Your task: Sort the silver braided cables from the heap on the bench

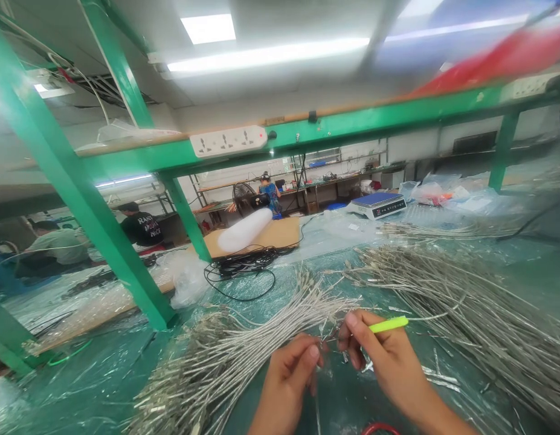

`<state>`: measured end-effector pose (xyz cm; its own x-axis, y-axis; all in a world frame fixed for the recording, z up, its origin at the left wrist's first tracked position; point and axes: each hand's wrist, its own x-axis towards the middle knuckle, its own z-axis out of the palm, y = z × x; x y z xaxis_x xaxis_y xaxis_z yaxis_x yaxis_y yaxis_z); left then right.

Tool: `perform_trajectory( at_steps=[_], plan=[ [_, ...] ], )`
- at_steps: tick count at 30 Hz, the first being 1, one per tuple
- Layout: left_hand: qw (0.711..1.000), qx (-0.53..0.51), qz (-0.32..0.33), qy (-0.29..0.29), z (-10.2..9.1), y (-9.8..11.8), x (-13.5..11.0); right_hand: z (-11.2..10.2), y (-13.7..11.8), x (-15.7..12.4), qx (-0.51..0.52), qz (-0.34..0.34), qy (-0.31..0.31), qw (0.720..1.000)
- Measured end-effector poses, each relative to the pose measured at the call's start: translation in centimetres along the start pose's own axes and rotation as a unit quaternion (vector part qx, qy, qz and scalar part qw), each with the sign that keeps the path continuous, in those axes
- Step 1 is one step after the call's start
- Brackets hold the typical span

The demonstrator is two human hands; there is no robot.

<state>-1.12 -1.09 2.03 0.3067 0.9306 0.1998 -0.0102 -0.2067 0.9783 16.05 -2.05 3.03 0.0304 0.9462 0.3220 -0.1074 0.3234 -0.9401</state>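
My left hand is closed in a pinch near the frame's bottom centre, holding the end of a thin silver wire. My right hand is closed round a yellow-green tool whose tip points right, with its fingertips meeting the left hand's over the wire. A fanned pile of silver wires lies just left of and beyond my hands. A larger heap of the same wires spreads to the right.
Green frame posts stand at left, with a crossbar carrying a white power strip. Beyond lie coiled black cable, a white roll on cardboard, a blue-topped scale and plastic bags. People sit at far benches.
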Motion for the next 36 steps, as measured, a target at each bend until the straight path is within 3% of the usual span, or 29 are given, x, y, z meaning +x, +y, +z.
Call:
perform_trajectory(
  at_steps=[18,27,31,34,36],
  plan=[
    [0.998,0.062,0.012,-0.007,0.1,-0.1,0.0,0.2,-0.1,-0.1,-0.047,0.009,0.004,0.999],
    [0.997,0.067,0.033,-0.019,-0.1,0.0,0.2,0.9,0.6,0.6,0.123,0.116,0.014,0.985],
    [0.996,-0.067,-0.012,-0.049,-0.2,-0.5,0.2,1.2,1.1,0.5,0.234,0.156,0.007,0.960],
    [0.964,-0.238,-0.084,-0.084,-1.2,-1.1,0.6,0.4,1.0,1.0,0.324,0.174,0.039,0.929],
    [0.950,-0.296,-0.093,-0.046,-1.9,-1.5,0.9,-0.4,0.9,1.6,0.353,0.167,0.072,0.918]
  ],
)
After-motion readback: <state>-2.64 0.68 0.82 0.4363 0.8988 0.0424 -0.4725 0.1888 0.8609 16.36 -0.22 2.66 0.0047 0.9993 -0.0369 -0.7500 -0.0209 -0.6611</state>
